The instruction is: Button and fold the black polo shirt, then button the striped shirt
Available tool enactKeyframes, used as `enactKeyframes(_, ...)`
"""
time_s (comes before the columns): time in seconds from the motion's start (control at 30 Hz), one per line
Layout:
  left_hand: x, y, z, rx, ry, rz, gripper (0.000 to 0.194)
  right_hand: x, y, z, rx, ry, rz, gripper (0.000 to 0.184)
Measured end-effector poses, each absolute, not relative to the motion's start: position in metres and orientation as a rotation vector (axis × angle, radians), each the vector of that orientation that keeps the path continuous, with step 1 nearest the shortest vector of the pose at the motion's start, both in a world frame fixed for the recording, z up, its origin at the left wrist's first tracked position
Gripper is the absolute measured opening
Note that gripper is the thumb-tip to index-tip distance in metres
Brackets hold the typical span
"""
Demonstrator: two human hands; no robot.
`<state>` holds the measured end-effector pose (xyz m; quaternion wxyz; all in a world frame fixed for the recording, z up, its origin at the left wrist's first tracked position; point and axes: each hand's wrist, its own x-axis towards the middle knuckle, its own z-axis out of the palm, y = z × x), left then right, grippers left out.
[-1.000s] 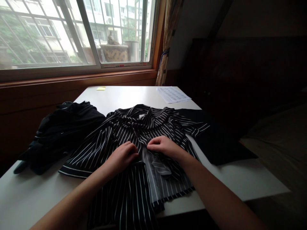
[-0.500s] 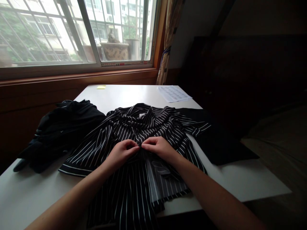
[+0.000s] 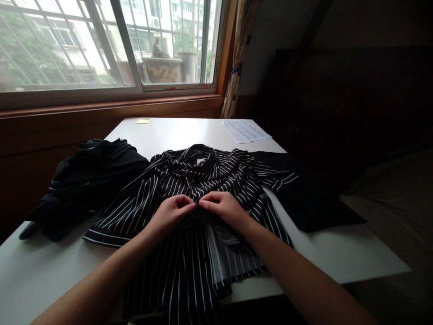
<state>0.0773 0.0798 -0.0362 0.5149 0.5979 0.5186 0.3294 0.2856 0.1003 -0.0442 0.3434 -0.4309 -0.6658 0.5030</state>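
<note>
A black shirt with white stripes (image 3: 182,262) lies spread over the table, its collar at the far side and its lower front hanging toward me. At the middle of its front opening, my left hand (image 3: 172,212) pinches the fabric between thumb and forefinger. Close against it, fingertips nearly touching, my right hand (image 3: 225,207) pinches the other side of the opening. Whatever button or edge sits between the fingertips is too small to make out. Below the right hand the front panel is folded back, showing its greyish inner side.
A heap of dark clothing (image 3: 94,180) lies on the left of the white table (image 3: 355,257). Another black garment (image 3: 314,203) lies flat on the right. Printed sheets (image 3: 246,131) and a yellow note (image 3: 143,121) are at the far end, below a barred window (image 3: 101,49).
Both hands keep their pinch on the shirt front, with only a slight shift of the fingertips. The shirt and other clothing stay in place.
</note>
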Motion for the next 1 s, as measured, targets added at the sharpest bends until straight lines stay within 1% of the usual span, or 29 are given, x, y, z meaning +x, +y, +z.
enactKeyframes(0.3, 0.0774, 0.0801, -0.0372, 1.302, 1.224, 0.855, 0.032, 0.2834, 0.0987, -0.0475, -1.072, -1.736, 1.259, 0.027)
enactKeyframes(0.7, 0.0772, 0.0791, -0.0422, 1.301, 1.230, 0.891, 0.033, 0.2805, 0.0979, -0.0489, -1.009, -1.698, 1.245, 0.023)
enactKeyframes(1.0, 0.0767, 0.0793, -0.0424, 1.248, 1.214, 0.944, 0.033, 0.2792, 0.0954, -0.0485, -1.077, -1.637, 1.367, 0.024)
